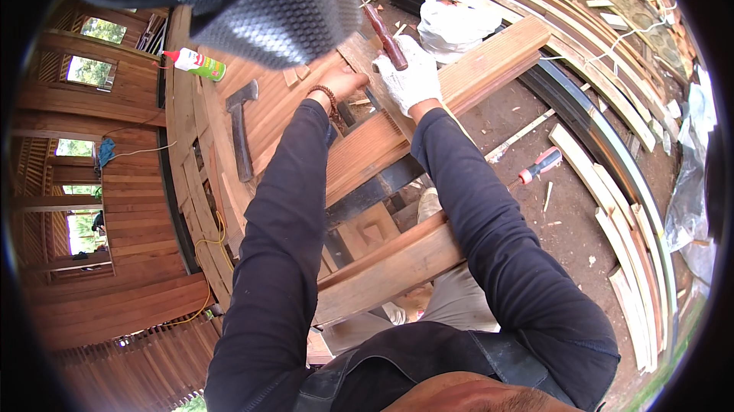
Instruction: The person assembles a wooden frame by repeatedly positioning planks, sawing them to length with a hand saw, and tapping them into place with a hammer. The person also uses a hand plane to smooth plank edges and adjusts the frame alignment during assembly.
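My left hand (342,83), bare with a beaded bracelet at the wrist, is closed beside a narrow wooden board (391,115). What its fingers hold, if anything, is hidden. On the board's other side, my right hand (410,79) in a white work glove is closed around a tool with a dark reddish-brown handle (384,37). The tool's far end is hidden, so its kind cannot be told. Under both hands lies a thick grooved timber (367,156). A hatchet (241,129) rests on the planks left of my left forearm.
A glue bottle (195,64) lies at the far left. A white sack (457,20) stands beyond my glove. A red-and-grey screwdriver (540,166) is right of my right forearm, above the ground. Long wood strips (612,228) lie rightward. A grey textured strap (283,10) blocks the upper view.
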Demonstrator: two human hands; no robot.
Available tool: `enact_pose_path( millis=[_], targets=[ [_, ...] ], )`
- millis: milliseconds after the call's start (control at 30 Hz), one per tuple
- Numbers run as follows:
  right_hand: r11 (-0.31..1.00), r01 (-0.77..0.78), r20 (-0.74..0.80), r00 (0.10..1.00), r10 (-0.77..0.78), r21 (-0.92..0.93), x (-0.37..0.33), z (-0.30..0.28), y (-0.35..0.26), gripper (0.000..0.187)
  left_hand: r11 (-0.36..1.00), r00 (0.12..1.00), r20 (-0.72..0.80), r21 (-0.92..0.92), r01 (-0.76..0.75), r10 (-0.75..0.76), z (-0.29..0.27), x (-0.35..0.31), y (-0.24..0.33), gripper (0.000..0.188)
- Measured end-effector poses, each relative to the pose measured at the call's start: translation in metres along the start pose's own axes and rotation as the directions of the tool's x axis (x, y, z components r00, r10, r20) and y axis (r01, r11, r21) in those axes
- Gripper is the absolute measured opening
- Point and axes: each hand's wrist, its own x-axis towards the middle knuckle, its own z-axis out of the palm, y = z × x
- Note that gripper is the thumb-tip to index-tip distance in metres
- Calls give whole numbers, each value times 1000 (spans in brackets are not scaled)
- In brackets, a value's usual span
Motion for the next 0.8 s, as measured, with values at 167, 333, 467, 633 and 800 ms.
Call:
enact_pose_path(
  millis=[167,333,467,633,800],
  targets=[
    [1000,5,-2,1000,-5,-28,-1,-4,-3,31,993,985,-167,115,-17,37,13,-25,15,30],
    [999,31,-25,999,-31,-19,0,-1,0,30,843,742,-479,494,-213,468,39,-38,-28,41],
    [999,21,-25,999,-22,-31,0,-1,0,31,765,587,-527,581,-279,615,47,-36,-45,29],
    [1000,2,-15,1000,-2,1,-1,3,-1,34,832,625,-592,525,-179,508,28,-13,-37,29],
    [997,-14,-32,999,11,-82,1,1,4,35,744,343,-668,642,-185,661,2,-33,36,25]
  ],
)
